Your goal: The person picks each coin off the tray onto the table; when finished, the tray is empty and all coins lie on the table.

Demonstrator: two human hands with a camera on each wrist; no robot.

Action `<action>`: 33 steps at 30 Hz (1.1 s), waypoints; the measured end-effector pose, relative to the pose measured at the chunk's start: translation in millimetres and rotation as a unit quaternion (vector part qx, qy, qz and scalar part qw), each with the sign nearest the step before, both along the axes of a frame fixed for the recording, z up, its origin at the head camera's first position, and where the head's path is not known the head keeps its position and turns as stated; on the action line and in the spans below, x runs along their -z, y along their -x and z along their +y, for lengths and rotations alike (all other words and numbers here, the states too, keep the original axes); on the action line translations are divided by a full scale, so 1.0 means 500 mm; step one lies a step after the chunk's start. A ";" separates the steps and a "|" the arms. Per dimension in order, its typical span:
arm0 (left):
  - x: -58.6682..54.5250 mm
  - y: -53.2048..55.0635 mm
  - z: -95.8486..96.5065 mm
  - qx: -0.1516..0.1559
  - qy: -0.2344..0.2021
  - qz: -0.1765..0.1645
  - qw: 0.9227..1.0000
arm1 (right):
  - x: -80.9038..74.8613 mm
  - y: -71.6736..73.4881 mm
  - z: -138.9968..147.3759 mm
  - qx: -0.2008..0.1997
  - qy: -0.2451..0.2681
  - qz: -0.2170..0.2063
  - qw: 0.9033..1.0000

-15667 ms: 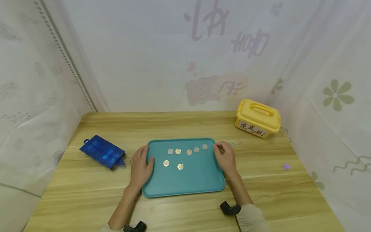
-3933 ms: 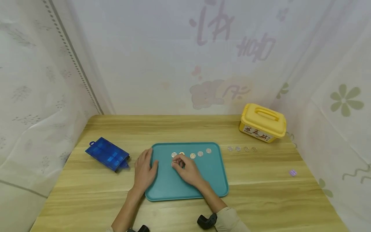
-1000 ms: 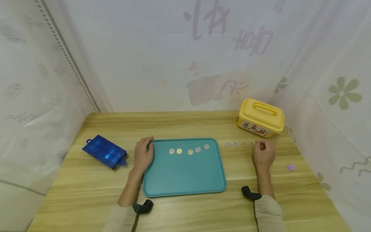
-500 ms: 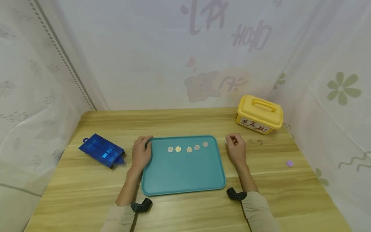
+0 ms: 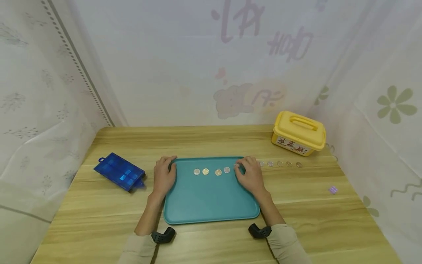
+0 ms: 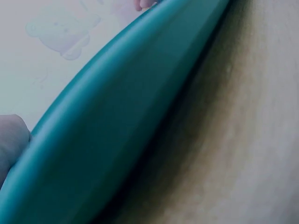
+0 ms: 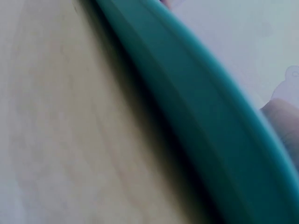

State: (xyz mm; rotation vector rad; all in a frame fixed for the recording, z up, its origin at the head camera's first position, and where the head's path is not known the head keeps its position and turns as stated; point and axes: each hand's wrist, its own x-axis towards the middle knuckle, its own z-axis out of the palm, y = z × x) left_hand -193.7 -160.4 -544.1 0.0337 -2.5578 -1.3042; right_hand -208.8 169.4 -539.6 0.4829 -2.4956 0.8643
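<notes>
My left hand holds the left edge of the teal tray, thumb over the rim and fingers outside. In the left wrist view, part of that hand shows behind the rim. Over the tray's back right corner, my right hand pinches a small pale coin, mostly hidden by the fingertips. Silver and gold coins lie in a loose row across the tray's back half, among them a gold coin and a silver coin. The right wrist view shows one right fingertip past the rim.
Beyond the tray's right edge, several coins form a row on the wooden table. A yellow lidded box stands at the back right, with a small purple die nearer. A blue translucent case lies at the left.
The tray's two nearer coins have gone, and the row on the table has grown. My right hand has come back from that row to the tray's corner coin; my left stays at the rim.
</notes>
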 end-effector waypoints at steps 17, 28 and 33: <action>-0.003 -0.001 0.004 -0.006 -0.008 -0.019 1.000 | -0.001 -0.008 -0.003 0.044 -0.057 -0.066 0.995; -0.001 -0.002 0.004 -0.010 -0.005 -0.004 1.000 | 0.000 -0.003 -0.003 0.032 -0.022 -0.101 0.994; 0.000 -0.002 0.006 -0.013 -0.003 0.002 1.000 | 0.001 -0.006 -0.002 0.040 -0.038 -0.096 0.994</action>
